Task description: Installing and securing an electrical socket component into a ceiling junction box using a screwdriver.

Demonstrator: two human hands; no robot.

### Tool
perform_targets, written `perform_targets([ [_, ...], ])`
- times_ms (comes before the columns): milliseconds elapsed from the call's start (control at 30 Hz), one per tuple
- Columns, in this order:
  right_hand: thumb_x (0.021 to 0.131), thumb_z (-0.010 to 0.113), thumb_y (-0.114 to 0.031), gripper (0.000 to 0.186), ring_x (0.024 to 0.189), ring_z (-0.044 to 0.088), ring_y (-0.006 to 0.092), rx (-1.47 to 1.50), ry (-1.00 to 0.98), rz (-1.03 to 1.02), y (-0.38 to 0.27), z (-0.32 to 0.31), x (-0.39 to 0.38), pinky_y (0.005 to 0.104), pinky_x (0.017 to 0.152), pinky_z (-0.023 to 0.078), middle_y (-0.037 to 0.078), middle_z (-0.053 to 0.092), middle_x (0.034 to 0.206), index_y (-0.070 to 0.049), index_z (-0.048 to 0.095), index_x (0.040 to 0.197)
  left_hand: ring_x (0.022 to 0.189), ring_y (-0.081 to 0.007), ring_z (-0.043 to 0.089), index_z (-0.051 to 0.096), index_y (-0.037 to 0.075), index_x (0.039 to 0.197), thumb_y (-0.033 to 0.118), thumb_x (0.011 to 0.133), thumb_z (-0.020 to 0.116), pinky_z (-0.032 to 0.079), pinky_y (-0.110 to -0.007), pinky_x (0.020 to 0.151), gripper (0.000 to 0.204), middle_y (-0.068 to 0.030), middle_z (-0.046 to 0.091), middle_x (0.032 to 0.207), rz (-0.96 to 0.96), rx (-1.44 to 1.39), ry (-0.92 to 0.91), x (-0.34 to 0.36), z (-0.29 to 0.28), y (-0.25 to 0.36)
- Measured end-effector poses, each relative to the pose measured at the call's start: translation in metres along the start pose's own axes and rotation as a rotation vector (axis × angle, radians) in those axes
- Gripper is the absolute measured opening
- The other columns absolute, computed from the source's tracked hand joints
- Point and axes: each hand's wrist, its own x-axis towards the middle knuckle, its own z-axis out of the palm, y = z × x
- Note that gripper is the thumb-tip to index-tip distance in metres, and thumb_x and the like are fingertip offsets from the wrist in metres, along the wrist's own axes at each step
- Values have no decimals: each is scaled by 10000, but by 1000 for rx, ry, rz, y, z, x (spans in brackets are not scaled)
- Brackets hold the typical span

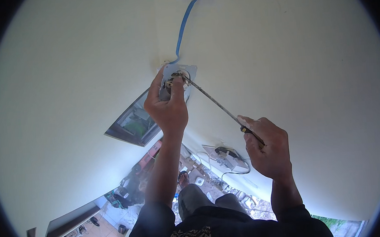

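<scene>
My left hand grips a pale metal plate with a round fitting and small parts in it, high on the white wall; its fingers partly hide the fitting. My right hand, below and to the right, is closed round the dark handle of a long screwdriver. The screwdriver's thin shaft runs up to the fitting, where its tip touches among the small parts. A blue conduit runs down from a hole in the wall above to the top of the plate.
Below left of the plate is a dark-framed window. A board with looped cables is on the right wall, lower down. Far below, the floor holds scattered items around my sandalled foot. A ledge crosses the lower left.
</scene>
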Motion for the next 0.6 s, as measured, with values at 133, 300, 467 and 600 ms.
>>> perform_targets([
  [133,835,623,48,370,523,470,151,6,-3,-12,0,-2,-1,308,514,387,74,495,636,51,707,1195,846,-117,709,681,-60,1253,-14,897,685,568,-240,726,360,-124,743,1018,-4,10,9,-2,0,0],
  [300,833,630,45,380,534,496,157,-13,2,-31,4,-7,-3,308,524,406,81,515,653,42,710,1204,870,-129,727,693,-49,1245,-42,871,690,567,-245,716,374,-154,761,1013,182,177,-39,-4,-3,-3],
  [467,799,676,70,374,617,623,188,-115,88,-71,0,-7,-3,330,582,533,125,631,792,22,727,1166,875,-128,733,694,-51,1240,-47,867,692,563,-241,724,373,-161,767,1016,164,192,-90,-3,-9,-5],
  [600,780,720,58,309,692,691,206,-147,231,-219,-1,-9,1,326,601,580,148,671,883,10,725,1085,861,-121,731,695,-50,1239,-47,872,689,559,-233,729,367,-154,768,1019,55,134,-84,-3,-7,-4],
])
